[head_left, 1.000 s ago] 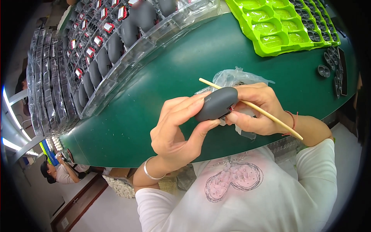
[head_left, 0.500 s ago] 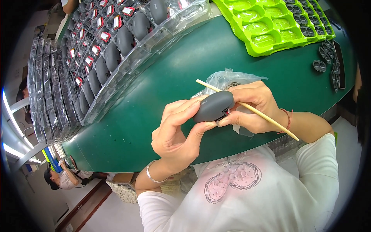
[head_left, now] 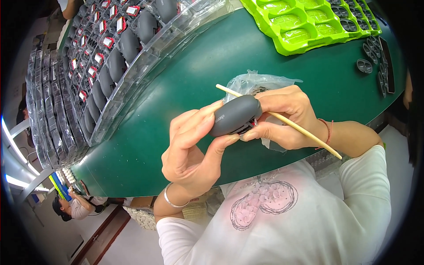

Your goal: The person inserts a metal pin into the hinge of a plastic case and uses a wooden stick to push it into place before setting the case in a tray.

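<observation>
The left hand [head_left: 191,149] grips the left end of the grey case [head_left: 235,115] between thumb and fingers. The case's long axis rises rightward to the right hand [head_left: 288,118], which touches that end and holds a wooden stick [head_left: 304,131] slanting behind the case. Both hands are equally near. Beyond the case lies a plastic bag [head_left: 261,79].

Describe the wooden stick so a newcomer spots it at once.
Start at the big green table; over its near side, a rounded dark grey case is held between the left grip and right grip. The wooden stick runs diagonally behind the case and through the right grip. Unlike the rounded case and the crumpled clear plastic near it, it is long, thin and pale tan.
</observation>
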`<act>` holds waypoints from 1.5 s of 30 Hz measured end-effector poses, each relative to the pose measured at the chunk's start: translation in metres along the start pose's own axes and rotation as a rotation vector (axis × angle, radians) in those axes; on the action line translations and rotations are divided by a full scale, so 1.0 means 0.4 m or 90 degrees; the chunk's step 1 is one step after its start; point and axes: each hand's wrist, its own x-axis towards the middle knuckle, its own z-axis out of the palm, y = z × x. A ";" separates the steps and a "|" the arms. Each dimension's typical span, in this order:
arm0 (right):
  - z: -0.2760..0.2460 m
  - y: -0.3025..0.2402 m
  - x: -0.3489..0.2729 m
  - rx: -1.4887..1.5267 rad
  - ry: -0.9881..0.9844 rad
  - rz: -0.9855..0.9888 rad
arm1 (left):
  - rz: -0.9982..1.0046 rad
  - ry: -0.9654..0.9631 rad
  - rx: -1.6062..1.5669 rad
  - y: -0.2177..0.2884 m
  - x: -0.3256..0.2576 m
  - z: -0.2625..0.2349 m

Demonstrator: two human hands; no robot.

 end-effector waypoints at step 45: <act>0.004 0.013 -0.001 0.053 0.006 -0.007 | -0.056 -0.042 0.055 -0.003 0.023 -0.033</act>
